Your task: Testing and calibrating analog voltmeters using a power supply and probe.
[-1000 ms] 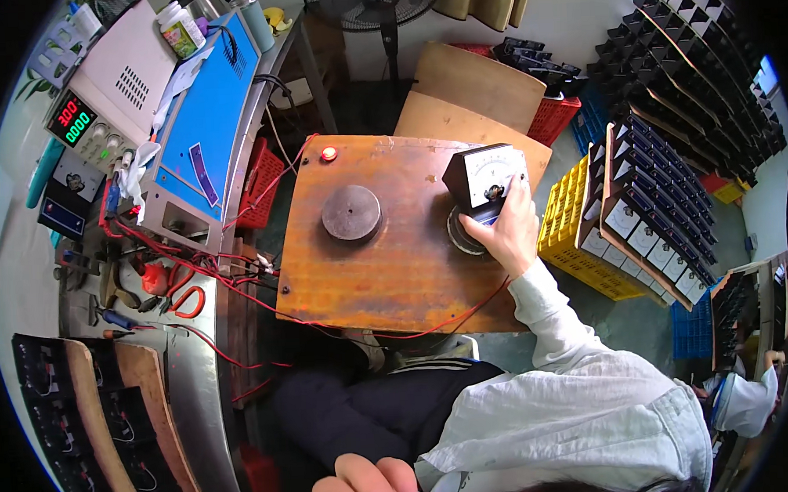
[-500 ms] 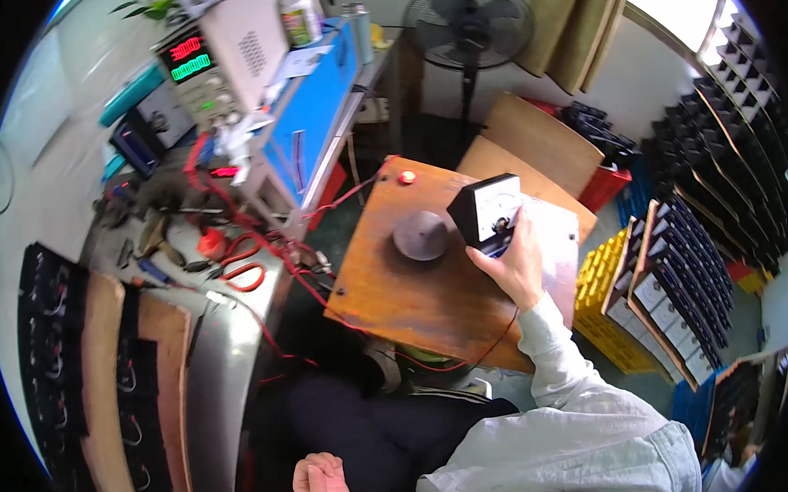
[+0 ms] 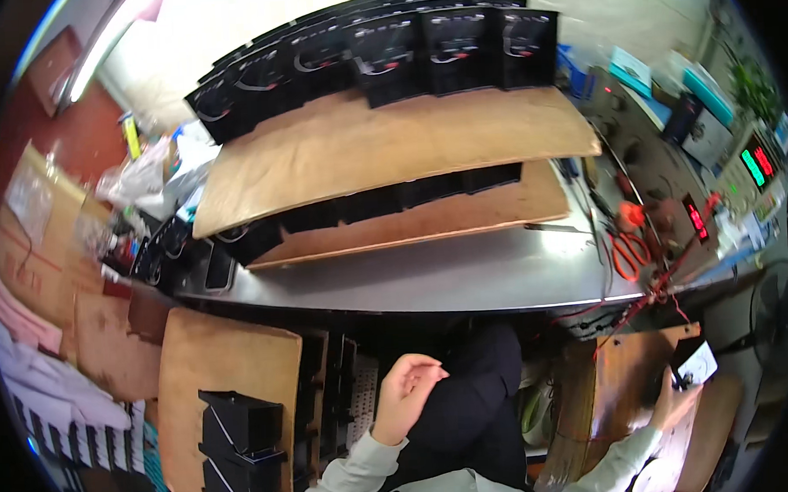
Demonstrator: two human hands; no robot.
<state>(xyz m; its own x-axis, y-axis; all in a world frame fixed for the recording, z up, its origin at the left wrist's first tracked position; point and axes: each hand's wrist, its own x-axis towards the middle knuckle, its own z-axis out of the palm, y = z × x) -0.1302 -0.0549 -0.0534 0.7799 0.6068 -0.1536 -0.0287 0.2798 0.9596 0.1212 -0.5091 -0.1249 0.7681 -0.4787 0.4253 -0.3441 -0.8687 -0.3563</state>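
At the lower right my right hand [image 3: 671,404] is closed on a black analog panel meter with a white dial face [image 3: 698,364]. The meter is tilted above the brown wooden board [image 3: 618,393], near its far right corner. In front of my lap, my left hand [image 3: 402,399] is raised with its fingers curled in toward the thumb. Nothing shows in it, and it is apart from everything around it.
A metal bench [image 3: 369,287] runs across the middle, carrying stacked wooden boards [image 3: 407,149] with rows of black housings [image 3: 386,57]. Orange-handled scissors [image 3: 629,253] and red wires lie at its right. More black housings [image 3: 241,428] sit on a board at lower left.
My view has swung left to the bench, so the wooden board now shows at lower right. My left hand has risen in front of my lap; my right hand still holds the panel meter.
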